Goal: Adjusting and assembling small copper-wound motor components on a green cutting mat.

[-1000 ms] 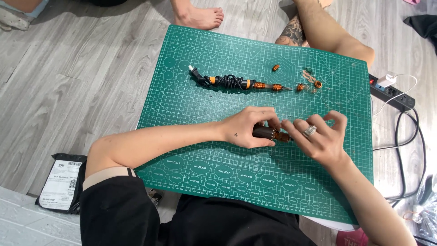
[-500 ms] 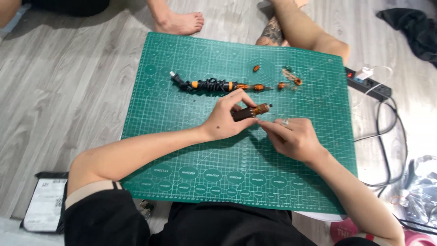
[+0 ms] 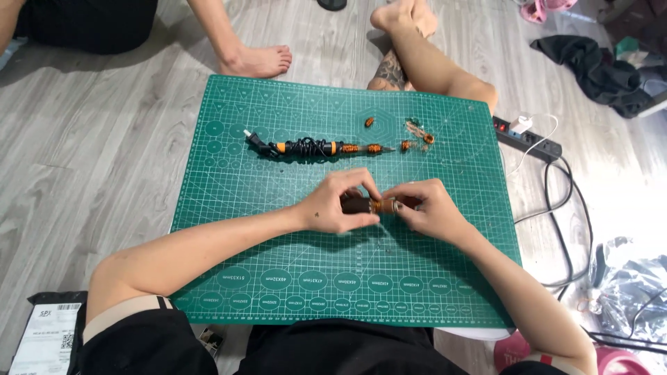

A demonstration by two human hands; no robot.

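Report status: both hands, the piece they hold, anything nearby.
Left hand and right hand both grip small dark-and-orange tool over green mat. Second tool and loose bits lie beyond, apart.

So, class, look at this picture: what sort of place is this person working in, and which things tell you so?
Probably a room at home used as a makeshift workshop. The person sits on a grey wood-look floor at a green cutting mat, a power strip lies beside it, and another person's bare foot rests nearby.

Your arms are bare from the shoulder down, with no watch or bracelet on either wrist. You wear a black sleeveless top [image 3: 139,344] edged at the armhole with a pale beige band [image 3: 125,310], and black clothing [image 3: 333,351] across your lap.
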